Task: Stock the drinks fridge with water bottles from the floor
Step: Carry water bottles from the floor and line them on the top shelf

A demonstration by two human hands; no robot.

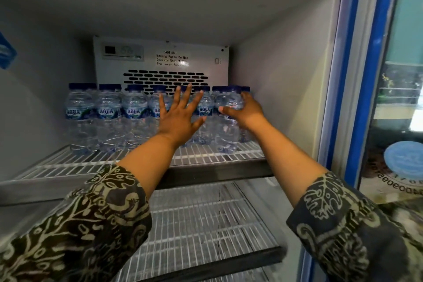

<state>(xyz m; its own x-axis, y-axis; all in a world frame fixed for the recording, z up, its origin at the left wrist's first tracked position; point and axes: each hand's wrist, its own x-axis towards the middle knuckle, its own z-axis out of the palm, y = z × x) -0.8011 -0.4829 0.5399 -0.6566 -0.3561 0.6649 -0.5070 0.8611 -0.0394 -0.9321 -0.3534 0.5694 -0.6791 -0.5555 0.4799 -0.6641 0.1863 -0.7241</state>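
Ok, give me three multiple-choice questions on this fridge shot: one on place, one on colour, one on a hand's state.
1. The bottles stand on: A the upper wire shelf; B the lower shelf; C the door.
2. The caps are: A red; B white; C blue.
3. The right hand: A lies flat; B grips a water bottle; C holds the door.
Answers: A, they line the upper shelf's back; C, every cap shown is blue; B, its fingers curl round the rightmost front bottle.
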